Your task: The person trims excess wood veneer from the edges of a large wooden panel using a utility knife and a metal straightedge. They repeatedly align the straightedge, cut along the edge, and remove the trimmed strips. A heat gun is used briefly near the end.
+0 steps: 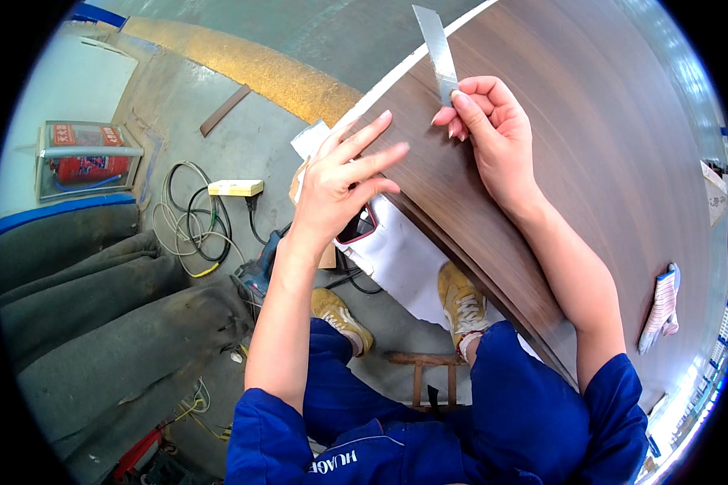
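Observation:
Between thumb and fingers, my right hand [501, 133] pinches one end of a flat, silvery metal blade [436, 44] with a slanted tip. The blade points up and away above a stack of brown wood-grain boards [534, 89]. My left hand [332, 182] holds nothing; its fingers are spread near the boards' left edge. Close behind that hand a piece of shiny silver material [309, 139] sticks out. Under the wrist, a dark object with a red rim [359, 226] is partly hidden.
A striped work glove [660, 311] lies on the boards at the right. On the floor at left are a yellowish power strip [235, 187], coiled cables [188, 218], a blue power tool [256, 271] and a brown strip [225, 110]. Dark padded rolls [129, 339] and a boxed fire extinguisher [91, 168] stand farther left.

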`<state>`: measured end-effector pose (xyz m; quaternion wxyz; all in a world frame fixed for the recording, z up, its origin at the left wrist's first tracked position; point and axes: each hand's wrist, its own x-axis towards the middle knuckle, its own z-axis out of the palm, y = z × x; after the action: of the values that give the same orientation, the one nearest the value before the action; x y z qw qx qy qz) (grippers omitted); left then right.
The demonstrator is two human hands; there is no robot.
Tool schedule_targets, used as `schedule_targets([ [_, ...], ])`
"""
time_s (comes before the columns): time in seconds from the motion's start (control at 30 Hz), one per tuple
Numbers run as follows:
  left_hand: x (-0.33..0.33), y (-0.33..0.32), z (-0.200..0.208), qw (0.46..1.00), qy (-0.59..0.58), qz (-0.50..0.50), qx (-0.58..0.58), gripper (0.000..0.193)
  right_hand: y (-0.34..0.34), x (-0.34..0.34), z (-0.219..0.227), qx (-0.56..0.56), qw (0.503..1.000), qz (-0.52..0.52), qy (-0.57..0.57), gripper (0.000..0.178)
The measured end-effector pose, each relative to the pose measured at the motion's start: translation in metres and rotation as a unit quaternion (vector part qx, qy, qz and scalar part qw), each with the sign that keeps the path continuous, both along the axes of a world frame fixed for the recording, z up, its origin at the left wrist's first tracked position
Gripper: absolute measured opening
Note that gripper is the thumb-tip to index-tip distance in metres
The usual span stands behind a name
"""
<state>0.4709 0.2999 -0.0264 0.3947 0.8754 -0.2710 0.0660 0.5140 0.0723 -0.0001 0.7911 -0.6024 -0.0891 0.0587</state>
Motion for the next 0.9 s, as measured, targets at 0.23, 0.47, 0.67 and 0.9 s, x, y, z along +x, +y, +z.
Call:
schedule_targets([
  [0.23,-0.015,-0.013,0.013,0.992,0.039,0.107,-0.057,0.091,-0.001,0.0,0.001,0.0,1.0,0.003,-0.002,0.014],
  [0.47,-0.032,-0.012,0.008,0.902,0.248,0.193,-0.295,0.071,-0.001,-0.001,0.001,-0.008,1.0,-0.004,-0.002,0.014],
  [0.67,-0.029,-0.001,0.018,0.896,0.252,0.22,-0.293,0.049,-0.001,-0.001,0.002,-0.015,1.0,-0.008,0.006,0.014],
  [0.9,-0.027,-0.007,0.01,0.945,0.111,0.246,-0.184,0.044,-0.001,-0.001,0.001,0.001,1.0,0.0,0.0,0.013],
])
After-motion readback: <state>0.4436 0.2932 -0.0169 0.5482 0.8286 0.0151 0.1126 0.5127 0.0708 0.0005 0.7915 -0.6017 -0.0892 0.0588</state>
